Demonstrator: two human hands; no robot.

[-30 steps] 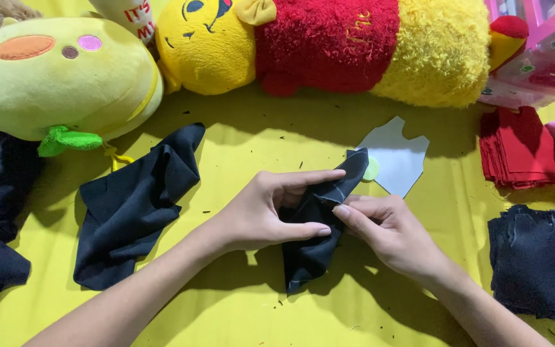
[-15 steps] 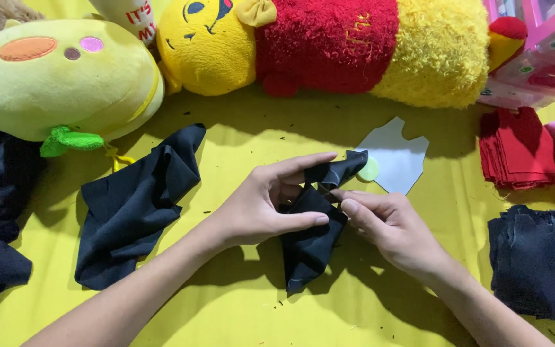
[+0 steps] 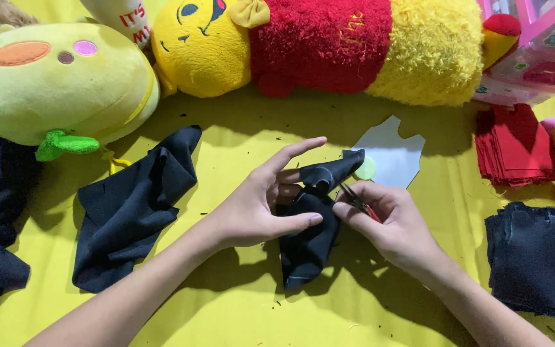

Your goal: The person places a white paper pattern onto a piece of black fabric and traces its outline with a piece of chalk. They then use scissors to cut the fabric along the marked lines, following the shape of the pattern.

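Note:
My left hand (image 3: 261,202) pinches a small piece of black cloth (image 3: 309,247) against the yellow sheet (image 3: 226,308), index finger stretched out above it. My right hand (image 3: 396,222) holds small scissors (image 3: 356,200) with red handles, blades at the cloth's upper fold. The top flap of the cloth (image 3: 332,170) lifts toward a pale paper pattern (image 3: 390,154) lying just behind.
A larger black cloth (image 3: 133,205) lies to the left. A stack of red squares (image 3: 515,144) and a stack of black squares (image 3: 537,257) sit at right. Plush toys (image 3: 354,45), a green one (image 3: 59,83) and a pink plastic box (image 3: 534,45) line the back.
The cloth's top flap has been lifted and turned to the right. My right hand has shifted up, and the scissors now show at the fold.

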